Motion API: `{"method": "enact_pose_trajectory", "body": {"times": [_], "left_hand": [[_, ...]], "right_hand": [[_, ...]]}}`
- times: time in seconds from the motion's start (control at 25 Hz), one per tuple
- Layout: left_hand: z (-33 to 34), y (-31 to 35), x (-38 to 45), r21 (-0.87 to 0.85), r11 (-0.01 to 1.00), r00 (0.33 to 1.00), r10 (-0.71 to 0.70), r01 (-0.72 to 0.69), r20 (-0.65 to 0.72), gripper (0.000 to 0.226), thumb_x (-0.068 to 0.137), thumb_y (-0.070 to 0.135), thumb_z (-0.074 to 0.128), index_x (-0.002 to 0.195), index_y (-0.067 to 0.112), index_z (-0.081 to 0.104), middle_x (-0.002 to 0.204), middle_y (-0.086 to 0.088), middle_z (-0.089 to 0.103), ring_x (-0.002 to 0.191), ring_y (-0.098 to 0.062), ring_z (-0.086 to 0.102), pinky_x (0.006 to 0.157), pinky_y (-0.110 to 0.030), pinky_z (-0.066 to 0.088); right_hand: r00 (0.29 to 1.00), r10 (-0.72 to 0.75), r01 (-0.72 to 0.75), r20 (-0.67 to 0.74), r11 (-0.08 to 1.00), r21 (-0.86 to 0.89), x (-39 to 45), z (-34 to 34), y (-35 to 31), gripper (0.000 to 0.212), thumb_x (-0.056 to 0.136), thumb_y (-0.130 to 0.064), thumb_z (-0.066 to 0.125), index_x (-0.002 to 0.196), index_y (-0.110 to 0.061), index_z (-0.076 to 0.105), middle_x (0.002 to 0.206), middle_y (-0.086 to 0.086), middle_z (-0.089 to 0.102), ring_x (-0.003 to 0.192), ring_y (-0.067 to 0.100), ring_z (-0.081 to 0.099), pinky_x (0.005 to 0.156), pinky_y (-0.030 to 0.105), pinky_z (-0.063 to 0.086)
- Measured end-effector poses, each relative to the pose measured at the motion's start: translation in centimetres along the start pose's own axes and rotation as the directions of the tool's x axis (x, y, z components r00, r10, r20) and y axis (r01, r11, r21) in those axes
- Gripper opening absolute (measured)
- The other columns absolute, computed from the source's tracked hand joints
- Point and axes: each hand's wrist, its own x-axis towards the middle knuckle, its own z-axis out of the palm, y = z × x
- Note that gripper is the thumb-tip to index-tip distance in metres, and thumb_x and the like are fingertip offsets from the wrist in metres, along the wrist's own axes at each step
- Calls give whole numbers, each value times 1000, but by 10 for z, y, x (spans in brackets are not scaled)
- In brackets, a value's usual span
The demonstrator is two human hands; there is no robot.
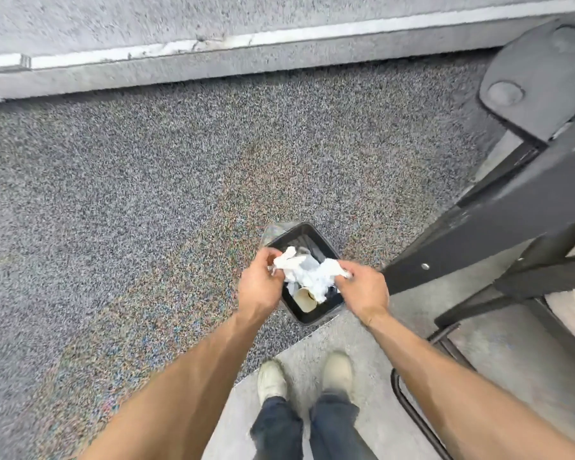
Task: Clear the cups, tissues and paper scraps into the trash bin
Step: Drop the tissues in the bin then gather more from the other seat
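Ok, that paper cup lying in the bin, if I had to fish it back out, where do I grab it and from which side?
Probably by the open rim. The paper cup lies on its side in the near part of the trash bin, mouth toward the right. Come straight down from above, one finger inside the mouth, thumb outside. Crumpled tissues, held in the left hand and right hand, hang over it, so move those first.

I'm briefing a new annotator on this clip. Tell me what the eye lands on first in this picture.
First, the crumpled white tissues at the centre, held between the left hand and the right hand directly over the small black trash bin on the speckled carpet. A paper cup already lies inside the bin. A dark metal frame slants across the right side.
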Motion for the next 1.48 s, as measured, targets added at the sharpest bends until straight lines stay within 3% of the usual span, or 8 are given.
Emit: {"method": "enact_pose_trajectory", "body": {"times": [0.12, 0.28, 0.64, 0.76, 0.88, 1.16, 1.32, 1.48], "left_hand": [[48, -39, 42, 42, 998, 998, -56, 56, 1, 28, 93, 9, 58, 115, 27, 54, 108, 2, 67, 81, -16, 68, 70, -41, 61], [89, -74, 88, 151, 982, 993, -102, 109, -53, 28, 91, 14, 61, 117, 24, 56, 102, 1, 69, 74, -12, 61, 65, -22, 50], [110, -90, 121, 250, 960, 992, -116, 125, -50, 36, 88, 36, 64, 120, 29, 49, 107, -8, 71, 92, -31, 68, 83, -42, 56], [107, -85, 117, 291, 950, 993, -113, 115, -25, 38, 88, 39, 64, 121, 30, 49, 110, -5, 71, 94, -29, 67, 83, -40, 55], [93, -76, 108, 308, 949, 997, -77, 73, 2, 39, 90, 39, 63, 125, 28, 49, 110, -2, 70, 91, -25, 68, 81, -40, 57], [26, -8, 69, 177, 978, 993, 115, -114, 6, 20, 93, 33, 61, 112, 26, 58, 110, 7, 69, 92, -10, 66, 78, -37, 58], [-32, 65, 24, 211, 924, 944, 329, -319, -17, 26, 94, 36, 58, 118, 28, 60, 121, 4, 65, 91, -1, 57, 83, -32, 52], [-88, 153, -34, 271, 825, 857, 515, -496, 1, 35, 91, 43, 59, 124, 32, 59, 134, 9, 58, 91, 8, 51, 102, -35, 39]], "right_hand": [[999, 33, -30, 27, 997, -77, 41, 60, 24, 33, 84, -31, 58, 115, -37, 65, 94, 4, 74, 85, 28, 66, 68, 28, 47], [996, 79, -73, 44, 989, -125, 82, 112, 50, 24, 86, -28, 55, 107, -25, 66, 79, 9, 72, 75, 28, 68, 71, 32, 54], [988, 139, -134, 63, 988, -78, 117, 139, 62, 38, 88, -30, 58, 126, -27, 57, 76, 7, 73, 65, 24, 70, 74, 31, 56], [992, 113, -108, 64, 992, -67, 112, 133, 58, 44, 87, -32, 60, 131, -29, 55, 98, 8, 74, 74, 27, 71, 78, 33, 56], [998, 40, -35, 46, 993, -112, 101, 117, 50, 44, 88, -36, 61, 131, -33, 54, 115, 4, 70, 95, 29, 67, 81, 31, 52], [979, -190, 180, -71, 975, -132, 61, 29, 1, 41, 91, -36, 57, 132, -31, 52, 114, -1, 68, 85, 18, 65, 71, 27, 48], [935, -320, 294, -156, 941, -168, 18, -61, -43, 47, 92, -45, 52, 137, -33, 46, 133, -8, 56, 121, 15, 51, 99, 43, 45], [853, -441, 378, -280, 891, -251, -39, -164, -80, 48, 91, -49, 51, 136, -33, 49, 136, -12, 54, 126, 11, 45, 103, 38, 39]]}}
